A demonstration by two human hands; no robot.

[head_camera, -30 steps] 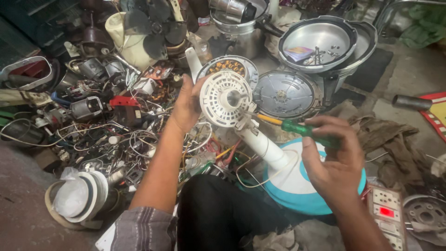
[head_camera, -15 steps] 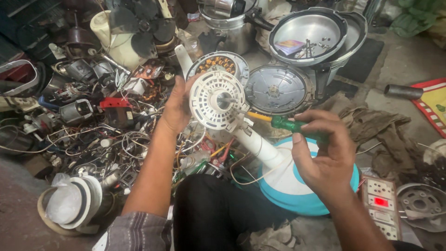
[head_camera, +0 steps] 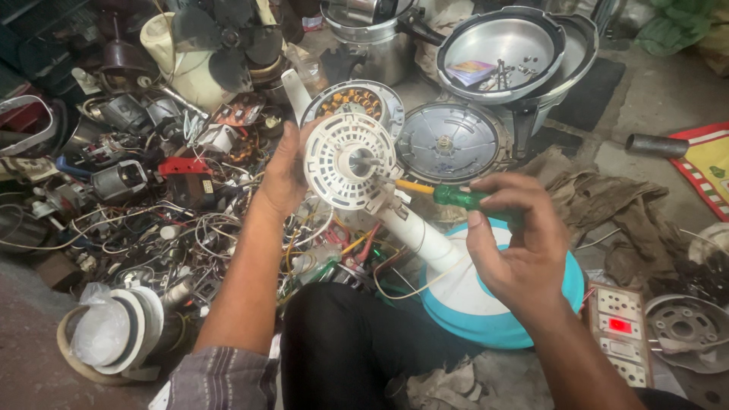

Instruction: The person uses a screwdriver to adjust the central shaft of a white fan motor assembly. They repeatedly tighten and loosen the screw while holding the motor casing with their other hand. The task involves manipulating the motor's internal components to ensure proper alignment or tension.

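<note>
Fan head steadied, driver at its edge.
My left hand point(head_camera: 285, 171) clasps white fan motor housing point(head_camera: 351, 161) at its 9 o'clock; right hand point(head_camera: 516, 243) pinches green screwdriver point(head_camera: 456, 197), tip at housing's 4 o'clock, above teal base point(head_camera: 524, 323).

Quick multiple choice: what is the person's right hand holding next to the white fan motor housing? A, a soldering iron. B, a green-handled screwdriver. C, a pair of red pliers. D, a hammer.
B: the right hand grips a green-handled screwdriver whose yellow shaft points at the white fan motor housing, which the left hand steadies from the other side.
</note>
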